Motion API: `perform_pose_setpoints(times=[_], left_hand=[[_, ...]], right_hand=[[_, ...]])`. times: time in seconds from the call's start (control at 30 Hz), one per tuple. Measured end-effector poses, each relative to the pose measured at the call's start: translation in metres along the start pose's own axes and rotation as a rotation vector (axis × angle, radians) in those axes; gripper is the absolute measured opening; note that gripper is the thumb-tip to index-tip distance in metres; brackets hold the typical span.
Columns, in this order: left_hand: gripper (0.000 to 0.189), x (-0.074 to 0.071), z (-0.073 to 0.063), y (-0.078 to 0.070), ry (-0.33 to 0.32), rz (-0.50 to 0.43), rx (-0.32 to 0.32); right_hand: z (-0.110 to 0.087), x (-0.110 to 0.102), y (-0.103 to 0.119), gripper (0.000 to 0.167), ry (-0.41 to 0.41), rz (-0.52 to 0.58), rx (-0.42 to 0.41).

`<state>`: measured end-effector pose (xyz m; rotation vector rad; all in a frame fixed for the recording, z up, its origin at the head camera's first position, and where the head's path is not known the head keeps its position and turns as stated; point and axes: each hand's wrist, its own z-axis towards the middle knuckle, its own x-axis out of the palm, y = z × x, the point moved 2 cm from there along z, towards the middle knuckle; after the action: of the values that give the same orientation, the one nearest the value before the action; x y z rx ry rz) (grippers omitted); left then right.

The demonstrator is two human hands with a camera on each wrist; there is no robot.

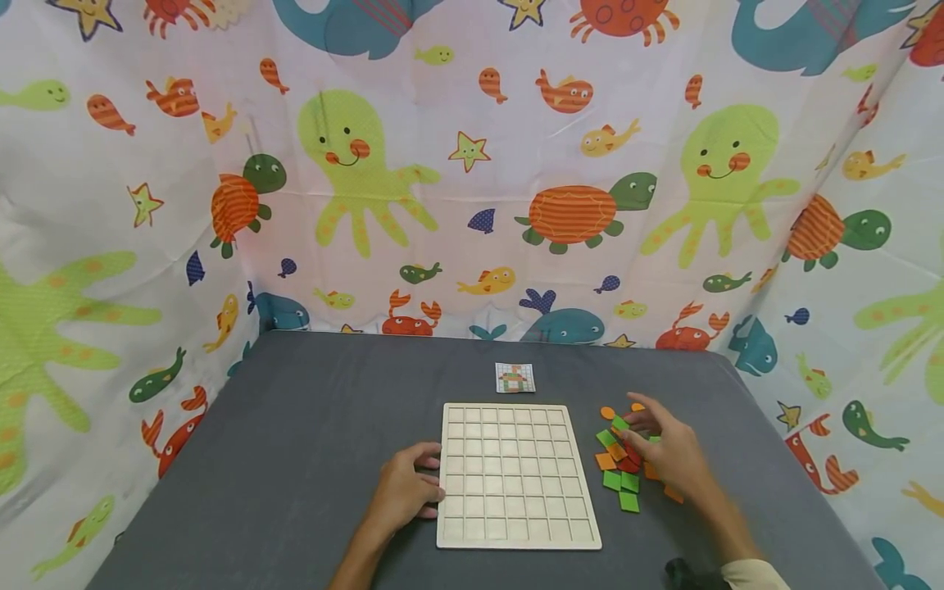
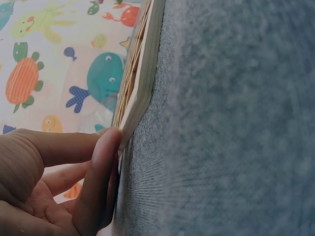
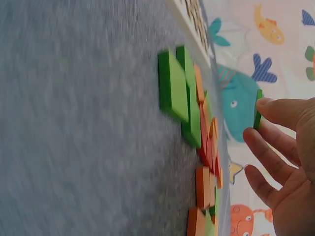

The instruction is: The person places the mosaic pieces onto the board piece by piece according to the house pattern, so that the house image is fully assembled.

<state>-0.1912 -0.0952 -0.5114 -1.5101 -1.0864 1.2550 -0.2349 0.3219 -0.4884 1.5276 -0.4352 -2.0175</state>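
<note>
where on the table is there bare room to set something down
The grey table is bare left of the left hand and board, and at the back between the card and right corner. It's crowded right of the board: loose tiles and the right hand.

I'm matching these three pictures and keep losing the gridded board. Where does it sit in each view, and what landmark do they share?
Head: below centre, slightly right; the board shows its whole grid.
Left wrist: upper middle; the board is nearly edge-on, the left hand's fingertips at its lower end.
Right wrist: top, right of centre; only part of the board shows.
Shared landmark: the sea-animal curtain.
</note>
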Motion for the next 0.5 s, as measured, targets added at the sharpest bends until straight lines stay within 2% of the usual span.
perform_pose_setpoints(times=[0.23, 0.5], left_hand=[[0.070, -0.002, 0.001, 0.000, 0.004, 0.029, -0.002], [0.069, -0.002, 0.000, 0.002, 0.007, 0.022, 0.000]], right_hand=[[-0.005, 0.010, 0.019, 0.065, 0.025, 0.060, -0.008], [-0.010, 0.027, 0.040, 0.054, 0.026, 0.139, -0.086]])
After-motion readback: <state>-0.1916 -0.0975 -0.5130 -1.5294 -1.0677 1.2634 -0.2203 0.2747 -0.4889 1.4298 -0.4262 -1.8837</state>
